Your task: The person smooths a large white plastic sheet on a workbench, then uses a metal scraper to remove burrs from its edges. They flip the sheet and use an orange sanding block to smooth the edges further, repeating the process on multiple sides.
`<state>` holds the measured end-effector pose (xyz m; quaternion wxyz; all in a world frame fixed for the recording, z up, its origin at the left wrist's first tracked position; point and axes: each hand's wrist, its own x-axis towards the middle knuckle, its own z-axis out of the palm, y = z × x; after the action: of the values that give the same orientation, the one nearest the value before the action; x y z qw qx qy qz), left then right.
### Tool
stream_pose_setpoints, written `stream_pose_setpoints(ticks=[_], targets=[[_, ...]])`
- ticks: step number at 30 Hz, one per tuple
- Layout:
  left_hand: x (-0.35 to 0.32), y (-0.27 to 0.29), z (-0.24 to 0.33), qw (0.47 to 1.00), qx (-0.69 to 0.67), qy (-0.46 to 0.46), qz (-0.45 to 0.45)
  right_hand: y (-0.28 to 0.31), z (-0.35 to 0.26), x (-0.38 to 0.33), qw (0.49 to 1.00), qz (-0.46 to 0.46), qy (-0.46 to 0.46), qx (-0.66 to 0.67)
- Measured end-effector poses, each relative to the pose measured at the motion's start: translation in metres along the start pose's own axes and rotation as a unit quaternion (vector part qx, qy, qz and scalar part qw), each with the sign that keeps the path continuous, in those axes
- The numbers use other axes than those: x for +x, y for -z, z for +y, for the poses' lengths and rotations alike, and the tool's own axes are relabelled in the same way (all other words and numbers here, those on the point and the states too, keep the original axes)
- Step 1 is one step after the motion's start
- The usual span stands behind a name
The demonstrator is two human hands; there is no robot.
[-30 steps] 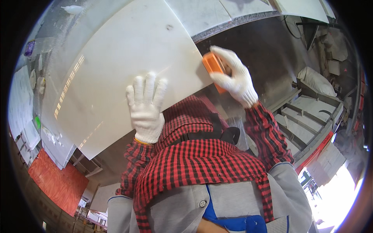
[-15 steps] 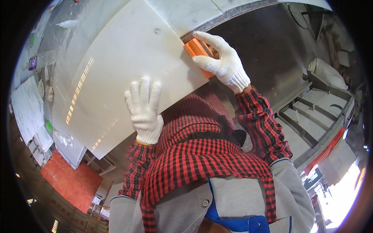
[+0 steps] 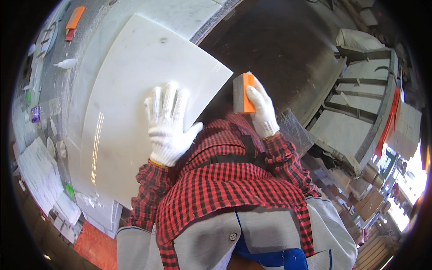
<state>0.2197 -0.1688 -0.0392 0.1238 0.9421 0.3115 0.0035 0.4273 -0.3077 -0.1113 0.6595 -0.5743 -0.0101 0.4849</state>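
Note:
A white, polished stone slab (image 3: 128, 76) lies across the bench in front of me. My left hand (image 3: 168, 128), in a white knit glove, rests flat on it near the close edge, fingers spread. My right hand (image 3: 265, 110), gloved the same way, grips an orange sanding block (image 3: 249, 94) with a grey abrasive face. The block is held upright in the air just off the slab's right corner, its grey face turned toward the slab. Part of the right fingers is hidden behind the block.
Another orange block (image 3: 75, 19) and a small white bottle (image 3: 66, 63) sit at the far left of the bench. Paler slabs (image 3: 189, 15) lie beyond mine. On the right stands a metal frame (image 3: 360, 112) with a white sack (image 3: 360, 39). An orange sheet (image 3: 95, 246) hangs lower left.
My right hand has lifted the sanding block off the slab's right edge and drawn it nearer, turning its grey face into view. My left hand stays on the slab, its thumb now stretched out.

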Motion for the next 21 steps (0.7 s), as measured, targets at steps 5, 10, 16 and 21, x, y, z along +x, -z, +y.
stream_pose_setpoints(ticks=[5, 10, 16, 21], targets=[[0.039, 0.005, -0.055, 0.983, -0.019, -0.182, 0.016, -0.024, 0.027, -0.014, 0.996, 0.074, 0.047, -0.033], [0.120, -0.005, -0.100, 0.967, 0.049, -0.231, 0.092, -0.040, 0.042, -0.015, 0.985, 0.141, 0.095, -0.023], [0.163, -0.011, -0.118, 0.959, 0.062, -0.232, 0.148, -0.064, 0.018, -0.009, 0.954, 0.228, 0.174, -0.084], [0.164, -0.008, -0.111, 0.958, 0.044, -0.240, 0.152, -0.095, 0.031, -0.013, 0.920, 0.297, 0.185, -0.179]])
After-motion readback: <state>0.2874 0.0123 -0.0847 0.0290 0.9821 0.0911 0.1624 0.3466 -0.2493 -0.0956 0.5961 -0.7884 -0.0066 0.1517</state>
